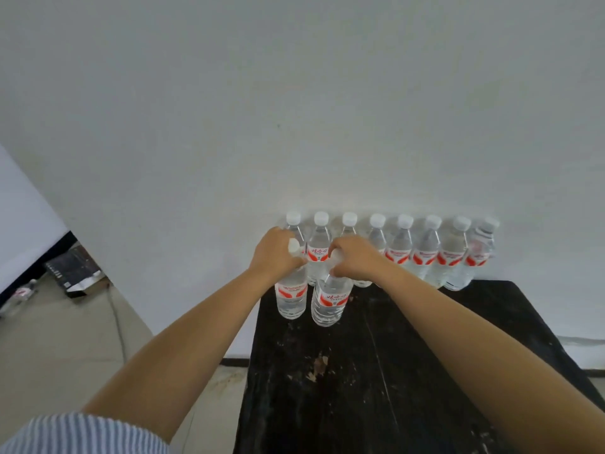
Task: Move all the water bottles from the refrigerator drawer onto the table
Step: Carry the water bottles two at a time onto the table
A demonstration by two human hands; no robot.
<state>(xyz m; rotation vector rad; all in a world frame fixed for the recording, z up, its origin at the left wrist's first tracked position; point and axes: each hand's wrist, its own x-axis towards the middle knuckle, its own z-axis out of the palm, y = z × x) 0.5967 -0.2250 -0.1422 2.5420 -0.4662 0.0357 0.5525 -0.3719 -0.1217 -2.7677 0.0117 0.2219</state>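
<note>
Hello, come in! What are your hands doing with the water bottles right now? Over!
Left hand gripping the left front bottle by its neck. Right hand gripping the right front bottle. Both stand on the black table, before the back row. Nothing in the way.

Ten water bottles stood on one black table, eight in the back row and two in front; an eleventh bottle lay on the floor.

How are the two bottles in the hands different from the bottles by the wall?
The left hand and right hand each grip one of the two front bottles; nobody touches the back row. The front bottles stand nearer the person; the back row lines the wall. All share white caps and red labels.
</note>
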